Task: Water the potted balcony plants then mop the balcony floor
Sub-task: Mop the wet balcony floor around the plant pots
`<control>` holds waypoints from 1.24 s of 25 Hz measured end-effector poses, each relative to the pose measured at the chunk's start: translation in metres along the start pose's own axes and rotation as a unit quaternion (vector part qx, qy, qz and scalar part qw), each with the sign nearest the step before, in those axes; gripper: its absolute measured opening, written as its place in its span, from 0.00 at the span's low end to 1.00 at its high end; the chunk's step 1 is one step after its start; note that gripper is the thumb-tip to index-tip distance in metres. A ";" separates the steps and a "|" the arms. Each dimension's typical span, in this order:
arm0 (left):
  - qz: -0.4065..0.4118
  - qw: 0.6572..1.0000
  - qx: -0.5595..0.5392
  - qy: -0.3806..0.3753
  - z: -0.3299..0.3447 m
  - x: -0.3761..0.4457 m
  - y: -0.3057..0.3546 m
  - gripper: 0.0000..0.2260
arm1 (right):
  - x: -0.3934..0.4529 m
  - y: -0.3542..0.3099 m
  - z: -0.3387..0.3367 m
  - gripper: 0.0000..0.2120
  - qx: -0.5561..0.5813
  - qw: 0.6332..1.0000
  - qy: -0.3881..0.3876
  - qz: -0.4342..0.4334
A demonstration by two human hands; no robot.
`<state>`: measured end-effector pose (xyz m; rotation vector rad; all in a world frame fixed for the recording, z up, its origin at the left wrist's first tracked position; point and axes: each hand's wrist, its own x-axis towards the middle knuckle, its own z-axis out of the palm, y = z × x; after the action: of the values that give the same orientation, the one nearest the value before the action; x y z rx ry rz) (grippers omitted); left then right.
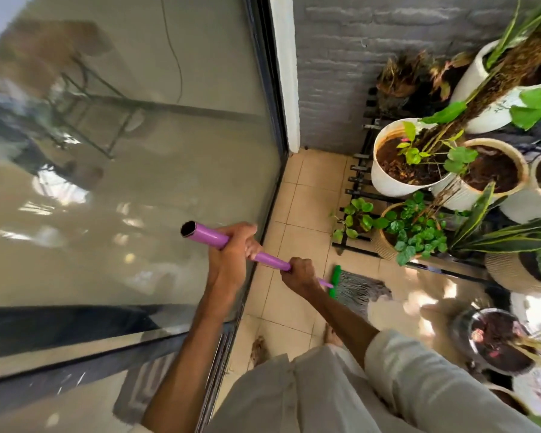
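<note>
A mop with a purple handle [208,234] slants down to a green clamp [334,281] and a grey string head [361,290] lying on the beige tiled floor [300,210]. My left hand [231,253] grips the handle near its open top end. Lower down the shaft, my right hand [300,273] is closed around it just above the clamp. Potted plants stand to the right: a white pot [388,179] of soil, a ribbed pot [469,195], a tall white pot [494,104] and a leafy basket plant [409,232].
A large glass sliding door [138,182] runs along the left, its dark track beside the tiles. A grey brick wall [334,73] closes the far end. Pots sit on a black metal rack [359,182]. A shiny pot [494,339] stands at lower right near my white-clothed legs.
</note>
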<state>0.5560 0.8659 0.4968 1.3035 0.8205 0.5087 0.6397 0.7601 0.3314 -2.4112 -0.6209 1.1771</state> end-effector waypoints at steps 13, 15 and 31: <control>0.159 0.986 0.012 0.043 -0.047 -0.032 0.020 0.19 | -0.008 -0.060 0.031 0.15 -0.022 0.994 -0.003 -0.109; 0.139 0.990 -0.015 0.030 -0.029 -0.027 0.011 0.19 | -0.007 -0.031 0.012 0.16 -0.033 0.994 0.008 -0.099; 0.012 0.981 0.012 -0.195 0.213 -0.022 -0.122 0.15 | -0.016 0.246 -0.166 0.18 -0.107 0.974 0.141 0.144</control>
<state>0.6921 0.6881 0.3943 1.3808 0.4843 0.2485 0.8183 0.5237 0.3095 -2.8581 -0.3297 0.8774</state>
